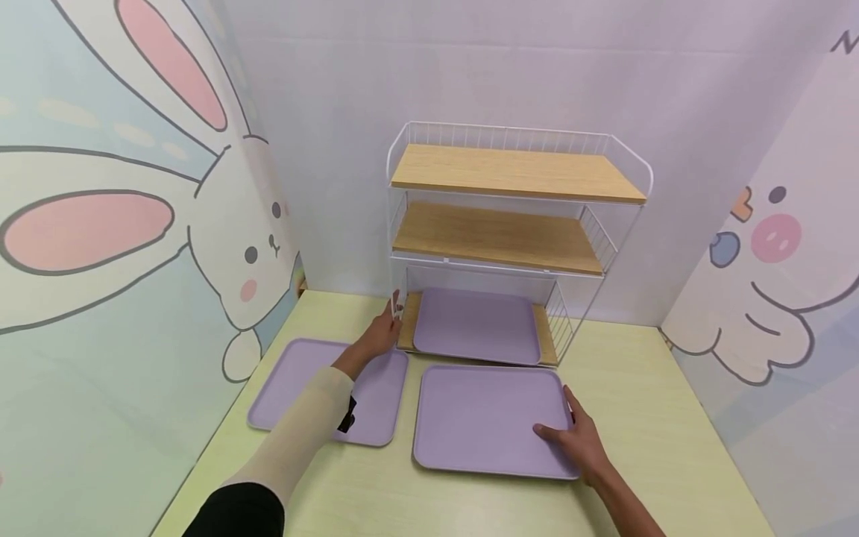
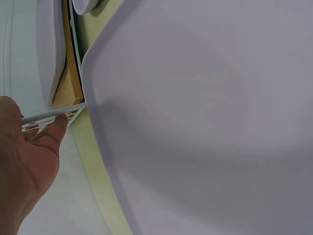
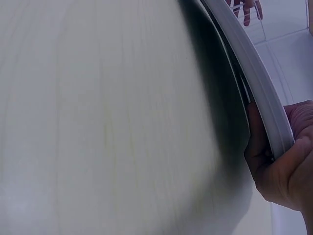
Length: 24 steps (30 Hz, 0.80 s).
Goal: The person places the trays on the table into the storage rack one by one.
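Observation:
A three-tier shelf rack (image 1: pixel 517 170) of white wire with wooden boards stands against the back wall. My left hand (image 1: pixel 381 334) grips the wire side of its lowest tier, fingers around the white wires (image 2: pixel 51 115) in the left wrist view. One purple tray (image 1: pixel 476 324) lies on that lowest board (image 1: pixel 546 339). My right hand (image 1: pixel 579 444) holds the right edge of a second purple tray (image 1: pixel 479 418) in front of the rack, thumb on top and fingers beneath. In the right wrist view, that tray's rim (image 3: pixel 261 83) is raised above the table.
A third purple tray (image 1: pixel 295 380) lies on the table at the left, partly under my left forearm. Two upper boards of the rack are bare wood. Curtains with cartoon animals (image 1: pixel 248 239) border the pale yellow table (image 1: pixel 637 388).

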Each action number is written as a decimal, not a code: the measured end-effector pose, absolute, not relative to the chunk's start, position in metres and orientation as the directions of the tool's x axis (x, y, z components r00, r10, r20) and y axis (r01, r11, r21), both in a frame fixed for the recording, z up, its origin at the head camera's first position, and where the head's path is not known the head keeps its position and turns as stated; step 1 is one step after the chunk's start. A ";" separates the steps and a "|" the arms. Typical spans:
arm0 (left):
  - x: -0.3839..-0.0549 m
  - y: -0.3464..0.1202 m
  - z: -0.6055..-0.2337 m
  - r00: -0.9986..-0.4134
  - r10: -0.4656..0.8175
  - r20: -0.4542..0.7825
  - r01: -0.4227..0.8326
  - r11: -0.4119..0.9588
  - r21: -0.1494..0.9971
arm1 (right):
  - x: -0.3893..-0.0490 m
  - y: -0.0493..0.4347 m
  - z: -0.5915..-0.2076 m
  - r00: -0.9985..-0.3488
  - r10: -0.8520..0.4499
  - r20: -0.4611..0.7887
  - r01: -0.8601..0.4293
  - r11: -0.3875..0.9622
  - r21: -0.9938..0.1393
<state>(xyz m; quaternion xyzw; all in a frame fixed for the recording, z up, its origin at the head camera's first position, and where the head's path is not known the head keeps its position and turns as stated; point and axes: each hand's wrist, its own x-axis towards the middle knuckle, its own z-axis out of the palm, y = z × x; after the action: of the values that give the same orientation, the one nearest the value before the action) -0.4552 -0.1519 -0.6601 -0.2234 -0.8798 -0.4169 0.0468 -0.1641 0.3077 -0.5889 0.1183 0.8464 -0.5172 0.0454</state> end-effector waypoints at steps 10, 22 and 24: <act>-0.449 -0.149 -0.654 -0.897 0.350 0.270 0.432 0.566 0.702 | -0.162 0.310 -0.574 -0.960 0.169 -0.223 0.270 0.351 -0.897; -0.452 -0.150 -0.658 -0.898 0.352 0.263 0.425 0.550 0.719 | -0.168 0.304 -0.525 -0.956 0.171 -0.237 0.284 0.345 -0.895; -0.454 -0.150 -0.660 -0.897 0.357 0.259 0.425 0.541 0.725 | -0.170 0.303 -0.515 -0.955 0.178 -0.239 0.289 0.351 -0.891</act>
<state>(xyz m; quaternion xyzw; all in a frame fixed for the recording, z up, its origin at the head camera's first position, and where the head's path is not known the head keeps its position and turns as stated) -0.4542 -0.1504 -0.6605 -0.2232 -0.8769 -0.4238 0.0400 -0.1703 0.3034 -0.5153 0.1422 0.8202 -0.5518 0.0501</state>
